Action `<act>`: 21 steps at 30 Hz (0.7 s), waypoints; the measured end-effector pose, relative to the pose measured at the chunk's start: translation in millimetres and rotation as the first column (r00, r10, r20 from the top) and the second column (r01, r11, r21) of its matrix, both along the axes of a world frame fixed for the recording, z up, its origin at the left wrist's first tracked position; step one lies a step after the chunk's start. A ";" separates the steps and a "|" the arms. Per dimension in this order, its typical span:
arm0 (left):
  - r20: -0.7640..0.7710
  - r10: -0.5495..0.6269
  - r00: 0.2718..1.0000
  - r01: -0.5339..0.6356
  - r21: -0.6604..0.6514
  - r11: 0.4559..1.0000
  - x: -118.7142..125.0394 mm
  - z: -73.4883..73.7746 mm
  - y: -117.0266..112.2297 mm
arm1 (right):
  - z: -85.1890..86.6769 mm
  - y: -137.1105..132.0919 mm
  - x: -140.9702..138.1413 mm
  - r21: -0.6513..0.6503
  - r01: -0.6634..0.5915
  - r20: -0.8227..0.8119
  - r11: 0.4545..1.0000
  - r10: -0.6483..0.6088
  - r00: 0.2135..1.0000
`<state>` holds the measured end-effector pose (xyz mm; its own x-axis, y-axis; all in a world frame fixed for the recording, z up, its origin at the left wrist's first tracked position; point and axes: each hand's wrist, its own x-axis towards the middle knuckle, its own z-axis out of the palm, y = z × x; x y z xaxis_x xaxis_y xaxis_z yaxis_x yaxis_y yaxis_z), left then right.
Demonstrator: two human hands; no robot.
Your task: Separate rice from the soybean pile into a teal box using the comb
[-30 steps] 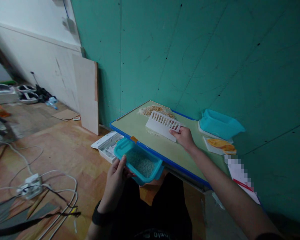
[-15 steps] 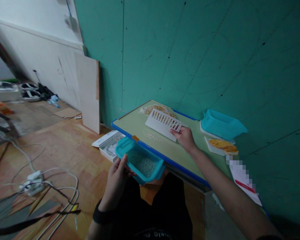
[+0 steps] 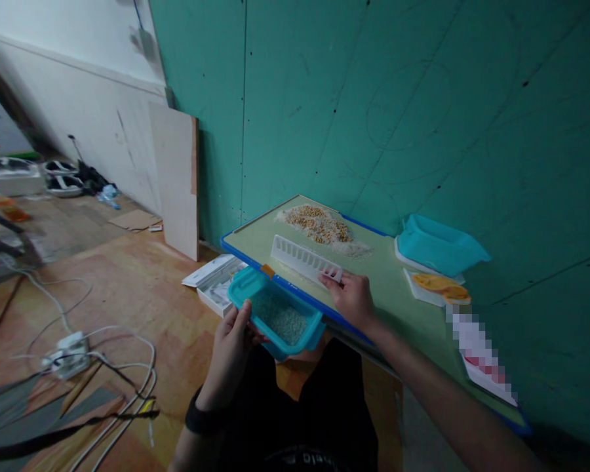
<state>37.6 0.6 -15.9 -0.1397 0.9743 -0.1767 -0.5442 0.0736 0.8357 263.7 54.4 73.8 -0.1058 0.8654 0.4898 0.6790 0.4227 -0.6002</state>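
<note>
My left hand [image 3: 232,351] grips the near left side of a teal plastic box [image 3: 275,316] with white grains in it, held just below the table's blue front edge [image 3: 295,288]. My right hand [image 3: 351,298] pinches the right end of a white slotted plastic scraper [image 3: 302,260]. The scraper stands on its long edge on the green tabletop, close to the front edge and right above the box. A pile of mixed yellow and white grains [image 3: 322,226] lies at the back of the table by the wall.
A second teal box [image 3: 435,246] and a white lid carrying something orange [image 3: 437,283] sit at the right of the table. A white case [image 3: 214,282] lies on the wooden floor beneath. Cables and a power strip [image 3: 69,354] spread over the floor at left. A board [image 3: 174,177] leans on the green wall.
My right hand has pulled the scraper from the pile at the back to the front edge above the box. The grain pile is now uncovered. The left hand and box stayed put.
</note>
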 end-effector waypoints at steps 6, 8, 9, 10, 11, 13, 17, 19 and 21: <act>0.030 0.005 1.000 -0.004 -0.026 1.000 1.9 6.3 -0.6 | 4.0 -9.1 -12.9 -0.020 -0.039 -0.010 0.999 0.039 0.999; 0.038 0.006 0.999 -0.005 -0.030 1.000 1.9 7.4 -1.1 | 4.6 -8.2 -14.4 -0.038 -0.015 -0.018 0.999 0.014 1.000; 0.039 0.005 0.999 -0.004 -0.030 1.000 1.8 7.5 -1.3 | 4.2 -7.2 -14.4 -0.052 0.004 -0.024 0.999 -0.005 1.000; 0.038 0.002 0.999 -0.001 -0.027 1.000 1.7 7.4 -1.4 | 3.5 -6.0 -14.0 -0.071 0.020 -0.033 0.997 -0.022 0.999; 0.034 -0.001 0.999 0.002 -0.023 1.000 1.5 7.0 -1.4 | 2.4 -4.5 -13.2 -0.092 0.027 -0.049 0.995 -0.031 0.998; 0.032 -0.004 0.999 0.005 -0.014 1.000 1.1 5.9 -1.2 | 0.0 -1.2 -10.9 -0.131 0.015 -0.111 0.991 -0.030 0.993; 0.035 -0.011 0.999 0.011 -0.011 1.000 0.5 3.9 -0.7 | -1.9 5.7 -5.6 -0.209 -0.058 -0.277 0.976 -0.002 0.961; 0.031 -0.019 0.999 0.019 -0.012 1.000 0.4 3.7 -1.2 | -1.1 9.9 -3.5 -0.245 -0.080 -0.368 0.966 -0.016 0.930; 0.033 -0.020 0.999 0.020 -0.008 1.000 0.6 4.1 -2.0 | -0.1 14.7 -1.9 -0.276 -0.087 -0.463 0.957 -0.053 0.885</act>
